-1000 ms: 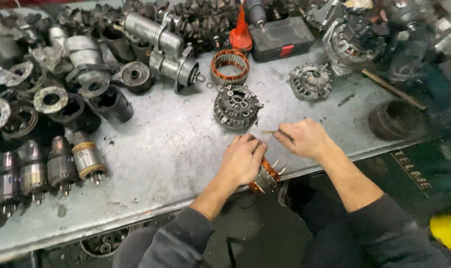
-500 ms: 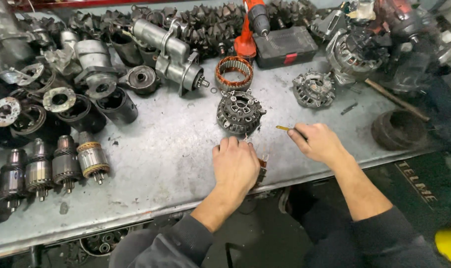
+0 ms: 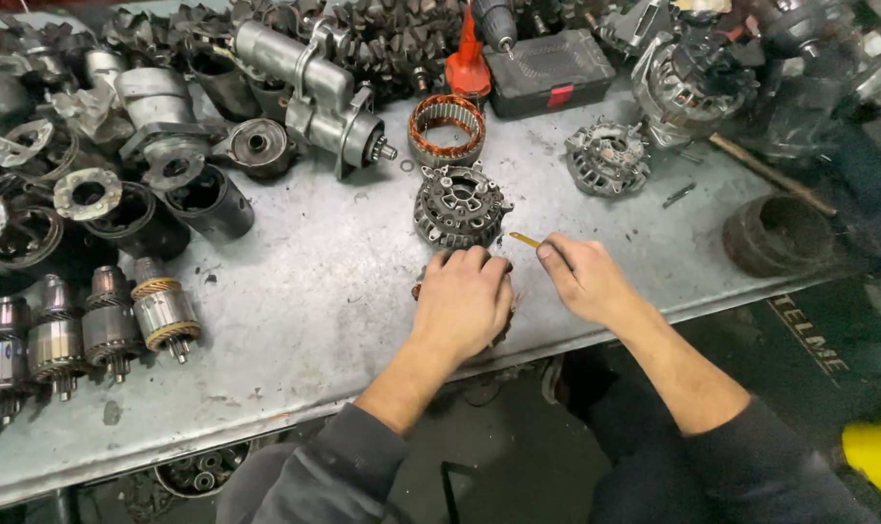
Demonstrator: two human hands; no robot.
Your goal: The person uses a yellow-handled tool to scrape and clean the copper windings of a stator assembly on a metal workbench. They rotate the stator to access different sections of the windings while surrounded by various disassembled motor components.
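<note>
Head view: left hand (image 3: 465, 301) lies palm-down, fingers curled over a round part (image 3: 419, 288) at the near edge of the metal bench (image 3: 314, 291); part mostly hidden. Right hand (image 3: 586, 279) pinches a thin yellow-tipped tool (image 3: 525, 239), just beside the left hand. Dark alternator housing (image 3: 460, 206) sits just beyond both hands, copper-wound stator ring (image 3: 446, 128) behind it.

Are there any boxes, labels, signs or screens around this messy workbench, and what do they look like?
Tool case: far edge of the bench, a flat black rectangular box with a small red latch.
Floor marking: on the dark floor right of the bench, a strip of pale lettering.
No screens or paper labels show.
</note>
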